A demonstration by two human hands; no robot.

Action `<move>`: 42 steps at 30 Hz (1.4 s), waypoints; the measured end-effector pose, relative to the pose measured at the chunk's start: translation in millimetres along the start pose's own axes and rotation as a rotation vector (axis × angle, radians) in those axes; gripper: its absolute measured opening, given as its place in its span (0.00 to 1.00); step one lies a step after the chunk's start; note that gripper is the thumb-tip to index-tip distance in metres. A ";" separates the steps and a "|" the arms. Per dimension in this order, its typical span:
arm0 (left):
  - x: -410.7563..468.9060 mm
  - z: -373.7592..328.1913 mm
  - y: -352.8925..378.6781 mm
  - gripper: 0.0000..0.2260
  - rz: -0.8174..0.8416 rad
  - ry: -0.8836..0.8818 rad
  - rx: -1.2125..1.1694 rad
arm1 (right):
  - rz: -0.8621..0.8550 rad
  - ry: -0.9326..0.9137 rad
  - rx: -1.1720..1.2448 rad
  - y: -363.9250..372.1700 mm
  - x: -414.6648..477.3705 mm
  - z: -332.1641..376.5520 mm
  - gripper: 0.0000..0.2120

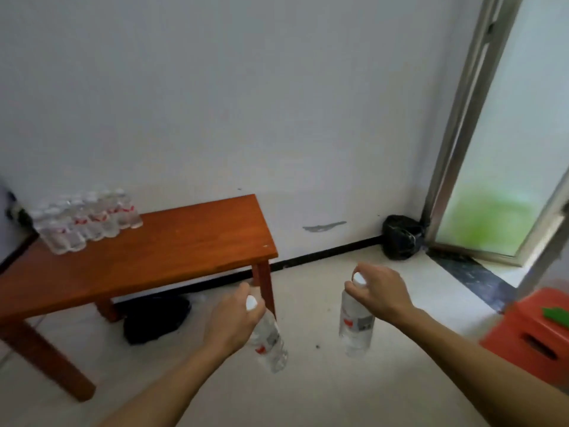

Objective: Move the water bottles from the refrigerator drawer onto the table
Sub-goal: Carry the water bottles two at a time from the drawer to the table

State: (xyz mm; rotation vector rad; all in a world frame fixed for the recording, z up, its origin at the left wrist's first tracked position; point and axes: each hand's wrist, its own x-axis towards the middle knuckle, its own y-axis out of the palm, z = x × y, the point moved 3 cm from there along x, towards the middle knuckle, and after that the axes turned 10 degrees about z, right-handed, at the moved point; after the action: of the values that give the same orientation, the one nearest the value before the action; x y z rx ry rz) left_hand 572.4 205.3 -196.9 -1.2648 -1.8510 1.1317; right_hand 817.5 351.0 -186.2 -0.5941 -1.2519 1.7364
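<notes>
My left hand (pixel 232 323) grips the neck of a clear water bottle (pixel 269 343) with a white cap and red label; the bottle hangs tilted over the floor. In my right hand (pixel 380 292) a second water bottle (pixel 355 326) hangs nearly upright, held by its neck just under the white cap. Both hands are to the right of the wooden table (pixel 160 254), below its top. Several water bottles (pixel 87 221) stand grouped on the table's far left corner. The refrigerator drawer is out of view.
A black bag (pixel 155 318) lies on the floor under the table. Another black bag (pixel 400 237) sits in the corner by an open door (pixel 480 155). An orange plastic stool (pixel 534 332) stands at the right edge.
</notes>
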 end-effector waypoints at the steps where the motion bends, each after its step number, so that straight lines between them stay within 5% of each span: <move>1: -0.7 27.0 -14.3 0.09 -0.013 -0.035 0.016 | 0.019 -0.017 0.009 16.0 12.5 28.2 0.12; 15: -5.3 309.9 -117.6 0.12 -0.071 -0.427 -0.049 | 0.282 -0.308 0.041 182.2 161.5 300.6 0.11; 28: 92.5 510.4 -207.3 0.12 -0.127 -0.625 -0.034 | 0.365 -0.488 0.034 301.2 362.4 515.1 0.14; 34: 130.7 606.5 -247.3 0.11 -0.178 -0.603 -0.020 | 0.394 -0.475 0.021 354.8 415.7 602.1 0.14; 42: 207.6 756.1 -307.0 0.10 -0.045 -0.486 0.055 | 0.407 -0.343 0.037 433.1 476.7 704.8 0.14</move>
State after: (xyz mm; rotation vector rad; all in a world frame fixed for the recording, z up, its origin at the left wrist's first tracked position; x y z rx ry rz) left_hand -263.3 116.6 -249.6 -0.9666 -2.1592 1.5557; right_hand -133.6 372.7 -266.5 -0.5737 -1.3966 2.2696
